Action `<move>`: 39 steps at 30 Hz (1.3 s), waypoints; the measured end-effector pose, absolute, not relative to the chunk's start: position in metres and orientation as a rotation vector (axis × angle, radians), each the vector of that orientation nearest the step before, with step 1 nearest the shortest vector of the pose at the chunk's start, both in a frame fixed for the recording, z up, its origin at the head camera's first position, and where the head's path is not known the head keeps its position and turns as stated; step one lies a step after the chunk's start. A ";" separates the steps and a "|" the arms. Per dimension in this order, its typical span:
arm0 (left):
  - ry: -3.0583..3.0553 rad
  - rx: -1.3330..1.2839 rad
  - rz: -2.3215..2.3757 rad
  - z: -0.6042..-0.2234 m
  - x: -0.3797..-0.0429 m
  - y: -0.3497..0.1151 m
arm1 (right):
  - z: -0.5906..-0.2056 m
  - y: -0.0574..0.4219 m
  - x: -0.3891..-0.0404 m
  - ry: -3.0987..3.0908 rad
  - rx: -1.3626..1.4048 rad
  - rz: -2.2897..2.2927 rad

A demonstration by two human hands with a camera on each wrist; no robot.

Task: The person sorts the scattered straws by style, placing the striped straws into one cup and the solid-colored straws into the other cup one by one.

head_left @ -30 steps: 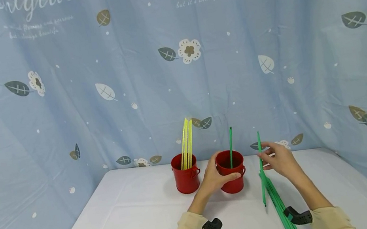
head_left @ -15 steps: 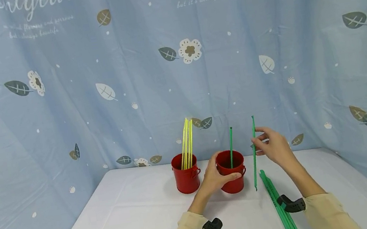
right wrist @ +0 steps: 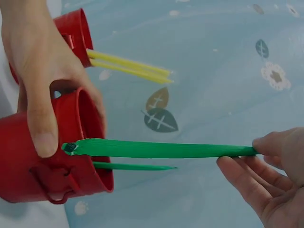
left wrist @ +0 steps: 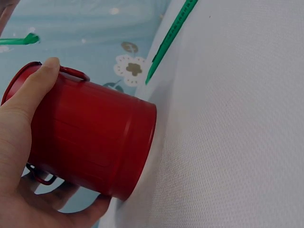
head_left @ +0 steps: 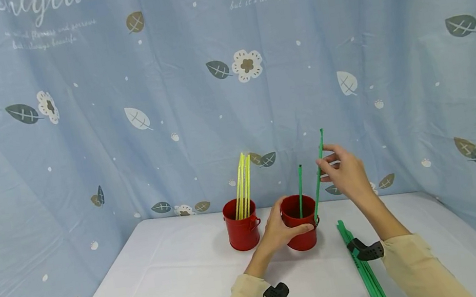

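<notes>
My left hand [head_left: 276, 228] grips a small red metal bucket [head_left: 301, 239] from its left side, thumb across the front near the rim. The bucket stands upright on the table with one thin green stick [head_left: 300, 185] leaning inside. To the right and above, my right hand [head_left: 343, 170] pinches another long green stick [head_left: 319, 185] between thumb and fingers near its upper part. That stick tilts, and its lower end overlaps the bucket's right rim in the head view. In the right wrist view, its dark-tipped end [right wrist: 70, 148] shows in front of the rim, close to the left thumb.
A second red bucket [head_left: 242, 236] with several yellow sticks [head_left: 243, 189] stands left of the first. A bundle of green sticks [head_left: 367, 276] lies on the white tablecloth [head_left: 172, 294], below my right forearm. A blue patterned curtain [head_left: 183, 100] hangs behind the table.
My right hand has lifted the green stick from over the bundle and carried it up and left to the bucket's rim. My left hand has stayed on the bucket.
</notes>
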State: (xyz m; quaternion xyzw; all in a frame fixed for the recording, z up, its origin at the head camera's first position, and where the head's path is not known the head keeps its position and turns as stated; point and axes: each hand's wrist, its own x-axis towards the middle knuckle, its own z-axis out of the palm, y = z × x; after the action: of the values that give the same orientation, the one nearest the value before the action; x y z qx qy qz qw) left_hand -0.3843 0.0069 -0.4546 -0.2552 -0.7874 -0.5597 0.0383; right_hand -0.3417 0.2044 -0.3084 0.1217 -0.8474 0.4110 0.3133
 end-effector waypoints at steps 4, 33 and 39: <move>-2.424 -0.766 -1.725 -0.455 -0.384 0.007 | -0.305 0.201 -0.344 -2.187 0.317 1.131; -2.428 -0.760 -1.697 -0.457 -0.387 0.007 | -0.366 0.180 -0.365 -2.241 0.291 1.195; -2.434 -0.760 -1.681 -0.457 -0.386 0.006 | -0.375 0.176 -0.364 -2.273 0.290 1.205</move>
State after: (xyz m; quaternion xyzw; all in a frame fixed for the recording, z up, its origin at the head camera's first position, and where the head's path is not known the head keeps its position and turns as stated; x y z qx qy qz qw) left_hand -0.3859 0.0064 -0.4565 -0.2486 -0.7962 -0.5499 0.0436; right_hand -0.3642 0.1764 -0.3747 0.1080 -0.8447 0.4476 0.2730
